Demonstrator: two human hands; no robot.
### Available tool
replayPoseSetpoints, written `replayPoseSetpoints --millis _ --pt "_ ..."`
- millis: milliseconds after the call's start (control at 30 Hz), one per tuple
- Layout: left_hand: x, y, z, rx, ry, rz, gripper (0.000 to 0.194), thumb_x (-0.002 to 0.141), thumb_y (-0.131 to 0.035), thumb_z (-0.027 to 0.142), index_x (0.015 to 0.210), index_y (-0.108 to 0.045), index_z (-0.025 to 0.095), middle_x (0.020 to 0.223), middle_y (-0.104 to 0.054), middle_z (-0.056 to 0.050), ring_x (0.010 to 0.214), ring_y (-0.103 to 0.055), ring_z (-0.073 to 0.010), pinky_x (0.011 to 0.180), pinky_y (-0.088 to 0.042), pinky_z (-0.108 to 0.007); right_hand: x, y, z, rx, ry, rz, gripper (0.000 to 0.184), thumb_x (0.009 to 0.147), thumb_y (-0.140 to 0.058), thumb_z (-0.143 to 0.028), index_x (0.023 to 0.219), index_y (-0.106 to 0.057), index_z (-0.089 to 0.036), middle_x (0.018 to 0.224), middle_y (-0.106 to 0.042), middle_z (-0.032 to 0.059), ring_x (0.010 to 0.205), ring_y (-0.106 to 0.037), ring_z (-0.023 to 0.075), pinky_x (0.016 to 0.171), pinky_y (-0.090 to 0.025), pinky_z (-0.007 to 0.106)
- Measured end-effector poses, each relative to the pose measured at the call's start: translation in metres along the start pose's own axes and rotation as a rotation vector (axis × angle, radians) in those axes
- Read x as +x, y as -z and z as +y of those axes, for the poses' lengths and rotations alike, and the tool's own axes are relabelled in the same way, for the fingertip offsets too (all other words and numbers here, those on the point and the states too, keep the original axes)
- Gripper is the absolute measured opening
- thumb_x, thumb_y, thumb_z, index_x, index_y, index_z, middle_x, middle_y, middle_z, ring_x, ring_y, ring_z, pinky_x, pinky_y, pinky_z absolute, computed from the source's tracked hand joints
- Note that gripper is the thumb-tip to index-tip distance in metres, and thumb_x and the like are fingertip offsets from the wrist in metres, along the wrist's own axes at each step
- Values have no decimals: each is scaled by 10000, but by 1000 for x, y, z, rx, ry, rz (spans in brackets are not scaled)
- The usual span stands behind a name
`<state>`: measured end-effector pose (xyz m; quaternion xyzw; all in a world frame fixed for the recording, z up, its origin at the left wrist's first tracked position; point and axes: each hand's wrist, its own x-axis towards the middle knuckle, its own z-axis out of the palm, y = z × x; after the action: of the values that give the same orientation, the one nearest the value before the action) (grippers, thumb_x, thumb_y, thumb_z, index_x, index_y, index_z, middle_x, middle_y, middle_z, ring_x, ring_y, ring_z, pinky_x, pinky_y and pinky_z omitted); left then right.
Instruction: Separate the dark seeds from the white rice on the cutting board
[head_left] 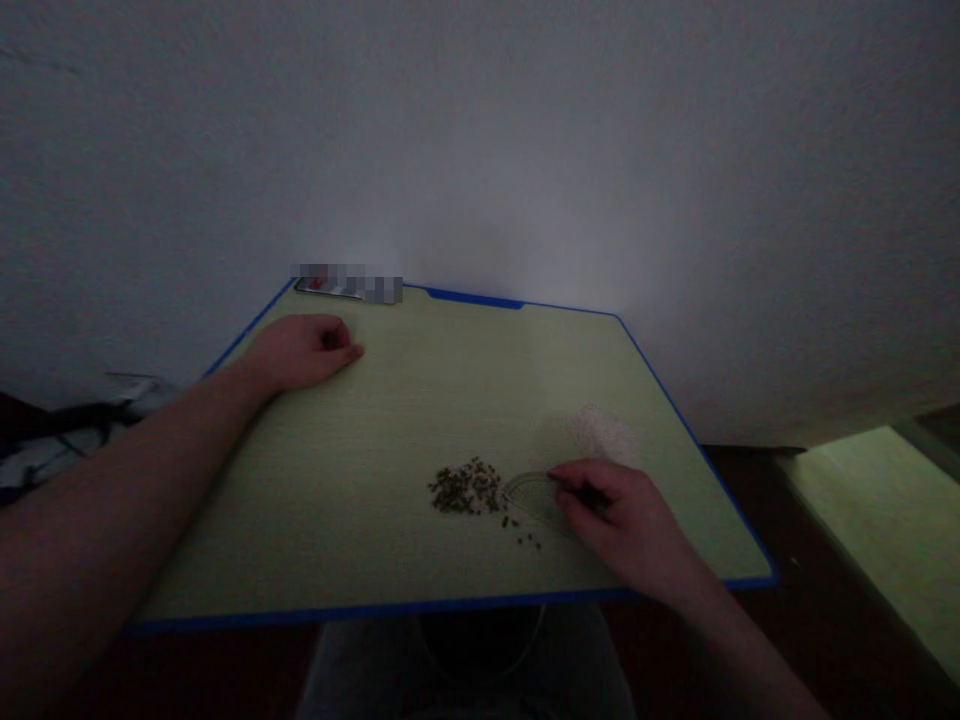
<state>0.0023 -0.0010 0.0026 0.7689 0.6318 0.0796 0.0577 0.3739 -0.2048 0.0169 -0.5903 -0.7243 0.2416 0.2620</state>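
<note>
Two bare hands rest over a pale yellow-green tabletop (pixel 375 430) edged in blue. The right hand (pixel 630 515) is mostly closed, thumb and forefinger drawn in at the rim of a see-through, curved-edged container (pixel 531 496), which they appear to grip; its exact shape is hard to make out in the dim light. This container sits right of centre near the front edge, just beside a heap of small brown pieces (pixel 454 490), a few of them scattered in front. Beyond the right hand lies a patch of fine pale grains (pixel 600 430). The left hand (pixel 300 350) lies well apart, fingers loosely curled; whether it holds anything cannot be told. Near it, at the far left corner, a flat dark-edged object (pixel 330 288) shows a touch of red, but its face is pixelated, leaving any lettering unreadable.
</note>
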Motion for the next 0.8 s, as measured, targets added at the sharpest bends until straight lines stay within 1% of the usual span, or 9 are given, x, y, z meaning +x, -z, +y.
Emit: replayPoseSetpoints --millis 100,200,300,367,500,600,667,733,800 --pt "1 -1 -1 -4 0 -4 455 797 -458 628 808 -606 198 737 -628 -42 691 -544 -194 607 -349 -304 -10 3 4 4 -46 27 217 832 -546 -212 948 -728 -198 824 -747 40 714 -683 184 626 -530 298" --pt "1 -2 -1 -18 8 -1 421 793 -480 608 785 -589 202 728 -621 -34 678 -540 -186 599 -344 -299 -17 3 5 10 -76 14 213 835 -545 -225 938 -729 -197 804 -741 38 707 -681 185 620 -533 298" --pt "1 -1 0 -23 11 6 404 787 -490 596 776 -587 204 737 -626 -33 686 -546 -186 599 -346 -298 -18 0 2 19 -69 -8 222 831 -540 -221 944 -730 -202 779 -735 30 695 -678 183 620 -533 298" --pt "1 0 0 -18 9 -1 415 785 -483 603 786 -595 204 736 -629 -35 690 -551 -191 600 -349 -300 -16 -3 -1 3 -64 0 229 830 -537 -221 950 -732 -204 780 -736 31 694 -677 185 626 -534 304" --pt "0 2 1 -17 23 -17 418 790 -474 597 794 -601 199 740 -640 -45 688 -556 -196 601 -354 -304 -10 -2 3 -49 -112 84 251 827 -530 -260 954 -736 -190 784 -744 52 675 -679 196 621 -539 324" --pt "0 2 2 -23 27 -9 410 787 -481 593 789 -596 200 756 -646 -48 693 -559 -196 601 -354 -303 -7 5 12 -89 -163 180 257 807 -547 -302 942 -734 -186 792 -752 59 677 -688 210 637 -545 340" --pt "0 2 3 -22 27 -9 414 782 -480 602 787 -594 204 753 -643 -47 695 -558 -197 604 -354 -305 -6 10 16 -103 -183 222 263 800 -558 -322 938 -732 -183 787 -751 60 675 -689 216 641 -545 347" --pt "0 2 3 -19 28 -8 416 780 -478 607 782 -591 206 750 -639 -44 693 -555 -195 605 -353 -305 -7 11 15 -79 -179 226 269 803 -560 -333 942 -729 -176 774 -744 61 669 -688 216 633 -544 344" --pt "0 1 3 -16 26 -8 416 782 -477 608 782 -586 207 746 -634 -39 686 -550 -189 602 -349 -300 -9 8 10 -35 -148 190 260 811 -554 -328 935 -724 -175 779 -741 61 687 -689 213 642 -544 337"
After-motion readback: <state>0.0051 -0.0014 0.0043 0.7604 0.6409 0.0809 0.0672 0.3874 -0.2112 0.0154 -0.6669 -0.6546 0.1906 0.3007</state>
